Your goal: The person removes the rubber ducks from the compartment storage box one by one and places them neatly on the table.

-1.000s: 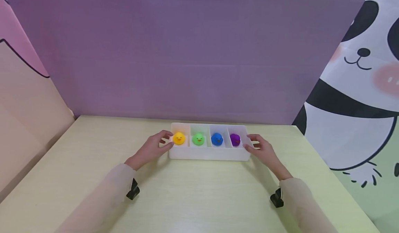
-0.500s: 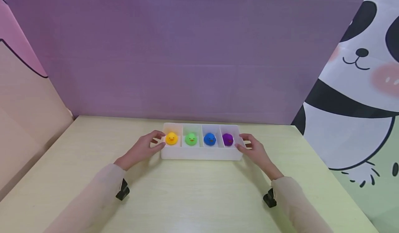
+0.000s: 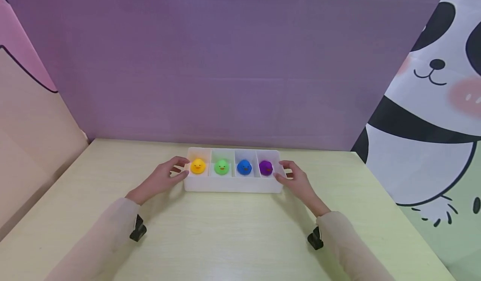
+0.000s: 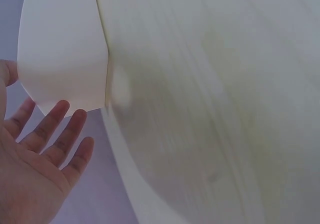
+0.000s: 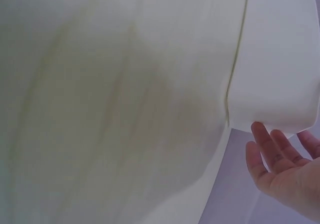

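A long white compartment box (image 3: 233, 185) lies on the table, one toy duck in each section. From left to right sit a yellow duck (image 3: 198, 166), a green duck (image 3: 221, 167), a blue duck (image 3: 244, 167) and a purple duck (image 3: 265, 168). My left hand (image 3: 161, 176) holds the box's left end between thumb and fingers. At the opposite end my right hand (image 3: 297, 181) grips it likewise, thumb by the front corner. Both wrist views show spread fingers against the end walls of the box (image 4: 65, 49); the ducks are hidden there.
The pale wooden table (image 3: 225, 235) ends at a purple backdrop (image 3: 225, 64) just behind the box. A panda-print panel (image 3: 424, 160) stands on the right, a beige and pink one (image 3: 34, 135) on the left. Black wrist cameras hang below both sleeves.
Both hands and the box between them have shifted left along the table. The ducks have travelled with it, each staying in its own section.
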